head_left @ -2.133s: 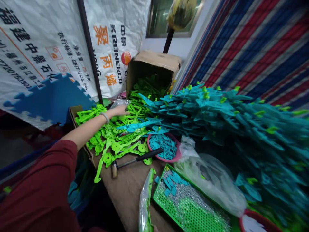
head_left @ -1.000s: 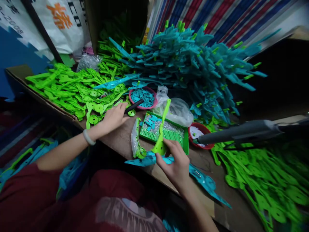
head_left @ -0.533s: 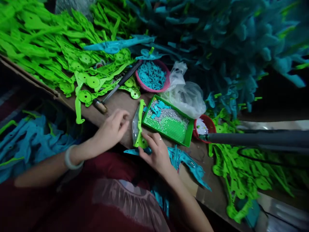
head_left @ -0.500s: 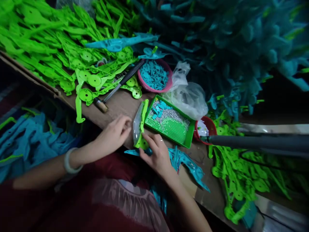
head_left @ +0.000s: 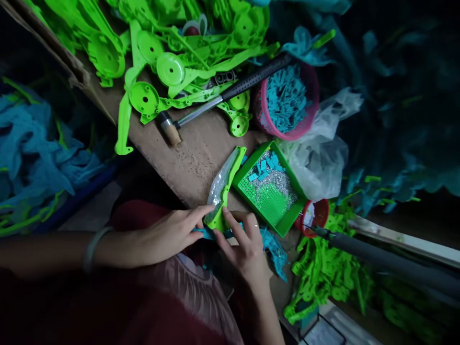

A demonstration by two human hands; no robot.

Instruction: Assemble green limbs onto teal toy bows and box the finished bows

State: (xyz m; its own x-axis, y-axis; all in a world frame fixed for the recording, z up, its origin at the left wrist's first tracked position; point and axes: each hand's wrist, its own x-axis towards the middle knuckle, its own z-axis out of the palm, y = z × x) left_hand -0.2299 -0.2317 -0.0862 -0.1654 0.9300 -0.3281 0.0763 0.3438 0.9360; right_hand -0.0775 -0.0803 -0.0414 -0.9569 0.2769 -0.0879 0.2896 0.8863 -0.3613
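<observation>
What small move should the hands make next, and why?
Probably the left hand should steady the lower end of the clear curved plastic piece against the green plastic frame: the two lie side by side, the right hand seems to hold the frame's lower end, and the left is right beside the clear piece.

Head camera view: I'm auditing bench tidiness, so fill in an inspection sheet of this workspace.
Surface: brown tabletop with dark specks.
Work in hand: green curved plastic part, clear plastic strip along one side.
Clutter: heap of green plastic parts; black-handled hammer; pink plastic basket of blue pieces; green rectangular perforated tray holding silvery bits; clear plastic bag.
Hands: left hand and right hand at the green part's lower end; grip unclear.
Cables: cannot tell; lower right too dim.
Surroundings: pile of blue plastic parts, left; dark grey rod-shaped tool, right.
</observation>
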